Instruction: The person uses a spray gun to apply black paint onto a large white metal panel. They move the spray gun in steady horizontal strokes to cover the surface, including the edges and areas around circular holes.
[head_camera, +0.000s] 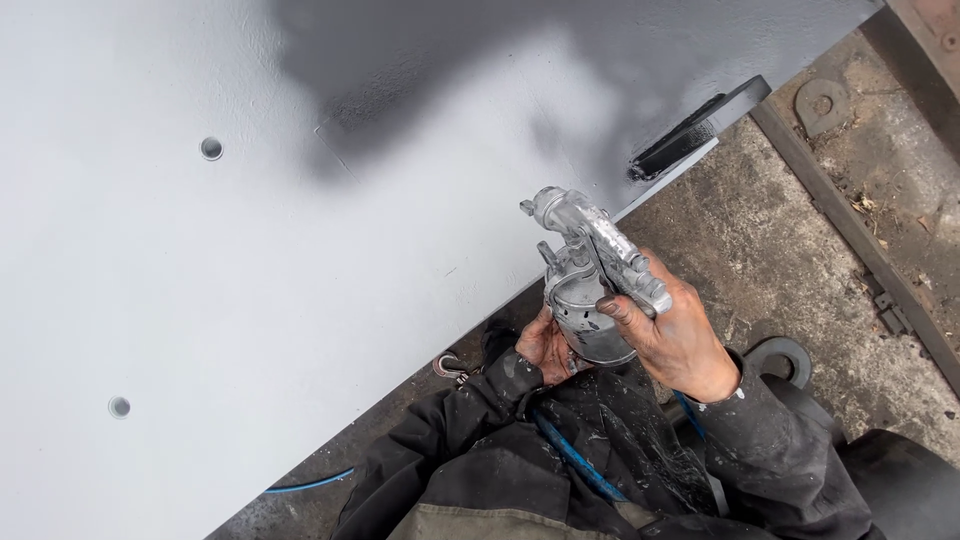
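The spray gun (590, 270) is gripped by the right hand (675, 335), nozzle toward the panel (200, 280); its cup is cradled by the left hand (545, 347).

Left hand (545, 347) mostly hidden behind spray gun cup (592, 318); blue hose (575, 455) vanishing under sleeves; panel (200, 280) cut off

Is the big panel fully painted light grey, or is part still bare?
Partly painted. Most of the panel is even light grey, but a dark patch remains along its top, above the spray gun.
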